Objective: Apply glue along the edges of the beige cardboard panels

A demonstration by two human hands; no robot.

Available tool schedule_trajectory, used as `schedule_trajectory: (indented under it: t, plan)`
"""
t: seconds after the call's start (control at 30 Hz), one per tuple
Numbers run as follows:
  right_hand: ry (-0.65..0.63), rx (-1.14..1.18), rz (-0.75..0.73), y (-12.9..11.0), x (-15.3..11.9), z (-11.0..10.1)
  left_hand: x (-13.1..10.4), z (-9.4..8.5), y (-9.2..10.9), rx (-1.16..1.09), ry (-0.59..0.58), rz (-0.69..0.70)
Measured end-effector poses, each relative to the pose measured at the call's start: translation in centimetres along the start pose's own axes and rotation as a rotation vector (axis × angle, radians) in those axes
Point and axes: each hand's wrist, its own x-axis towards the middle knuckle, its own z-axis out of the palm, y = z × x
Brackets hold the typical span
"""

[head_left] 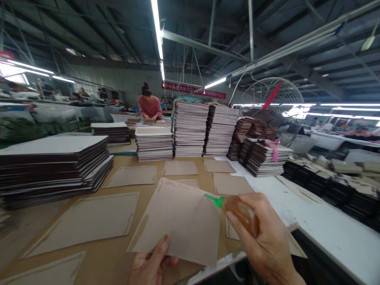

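Factory hall, long work surface covered in brown card, with flat brown sheets laid out in rows and tall stacks of dark-edged boards behind them. Lower stack of boards at left; another person in a pink top works at the far end, hands on their own pile.

Left hand: closed on the near edge of a loose brown paper sheet, thumb on top, sheet lifted and tilted above the surface. Right hand: wrapped around a small amber squeeze bottle, its green nozzle resting at the sheet's right edge.

Step in hand, as judged: glue going onto the held sheet. Next move would call for a steady run of the nozzle along the edge with the left hand keeping the sheet flat and taut.

Containers: the bottle looks filled with amber liquid; level not readable. No open trays or bins clearly visible nearby.
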Motion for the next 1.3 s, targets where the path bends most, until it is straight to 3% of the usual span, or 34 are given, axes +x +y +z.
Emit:
schedule_trajectory:
  t: [0.17,0.57,0.83,1.0,1.13,1.3]
  plan:
    - [0.024,-0.067,0.094,1.1,-0.7,-1.0,0.3,-0.2,-0.2,-0.002,0.013,-0.021]
    - [0.073,-0.070,0.085,1.8,-0.9,-1.5,-0.1,0.0,0.3,-0.030,0.009,-0.023]
    - [-0.055,-0.068,0.089,1.7,-1.7,-2.5,0.3,0.2,0.3,-0.030,0.051,-0.022]
    - [-0.017,-0.067,0.082,1.7,-1.6,-2.7,0.7,0.0,0.0,-0.043,0.035,-0.020]
    - [-0.094,-0.033,0.098,1.8,-1.7,-2.5,0.7,0.1,0.0,-0.041,0.031,-0.016]
    - [-0.027,-0.055,0.072,1.8,-1.5,-2.5,0.7,0.0,0.0,-0.050,0.047,-0.013]
